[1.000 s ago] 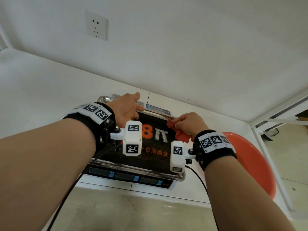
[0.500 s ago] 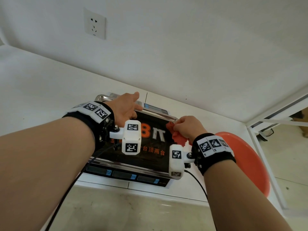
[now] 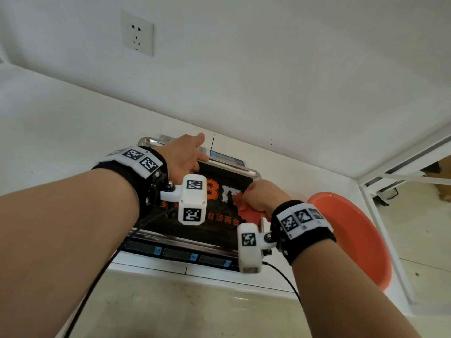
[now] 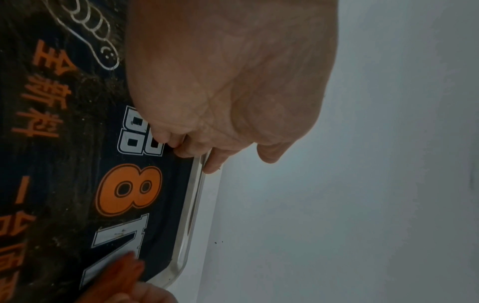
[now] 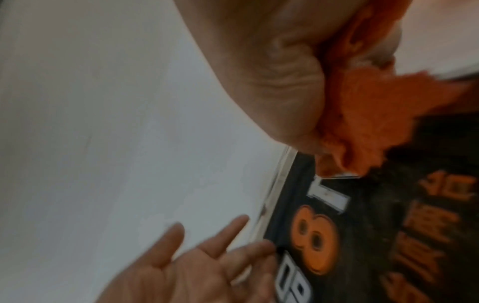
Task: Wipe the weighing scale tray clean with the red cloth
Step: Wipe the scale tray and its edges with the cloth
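The weighing scale's steel tray carries a black sticker with an orange 8 and orange writing; its rim shows bright in the left wrist view. My left hand lies flat with straight fingers on the tray's far left edge. My right hand grips the bunched red cloth and presses it on the tray's right side. The right wrist view shows the cloth bulging out under the palm. Brown grime streaks the sticker.
The scale's front display panel faces me at the white counter's edge. An orange-red plastic basin stands right of the scale. A white wall with a socket rises close behind. Wrist-camera cables hang at the counter front.
My right hand with the cloth has slid from the tray's far right corner toward me and slightly inward. The left hand has stayed on the far edge.
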